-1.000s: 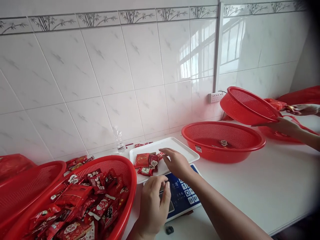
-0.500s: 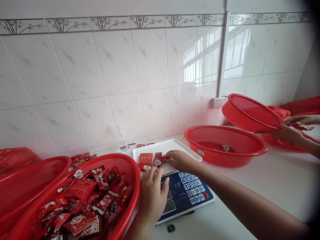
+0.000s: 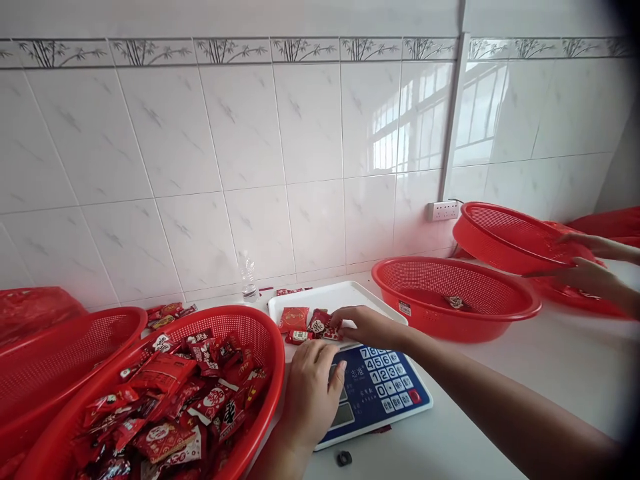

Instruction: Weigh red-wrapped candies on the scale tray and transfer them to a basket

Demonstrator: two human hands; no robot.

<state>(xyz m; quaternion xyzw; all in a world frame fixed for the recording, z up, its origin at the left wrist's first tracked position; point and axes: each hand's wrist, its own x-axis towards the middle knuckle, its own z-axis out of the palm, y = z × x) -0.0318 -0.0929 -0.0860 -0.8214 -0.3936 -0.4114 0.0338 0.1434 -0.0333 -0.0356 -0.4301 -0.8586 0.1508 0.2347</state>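
Red packets (image 3: 318, 323) lie bunched on left part of white tray (image 3: 357, 295), part of blue scale (image 3: 363, 393). Front small packet (image 3: 299, 337): long side runs left to right. Square packet (image 3: 293, 319) lies flat behind it. Right hand (image 3: 369, 324) bends over bunch's right end and hides some; cannot tell if fingers pinch. Left hand (image 3: 310, 390): thumb and fingers apart, in front of scale's left side. 1 full basket (image 3: 257, 328) at left, 1 basket (image 3: 450, 328) at right, bottle (image 3: 248, 279) behind.
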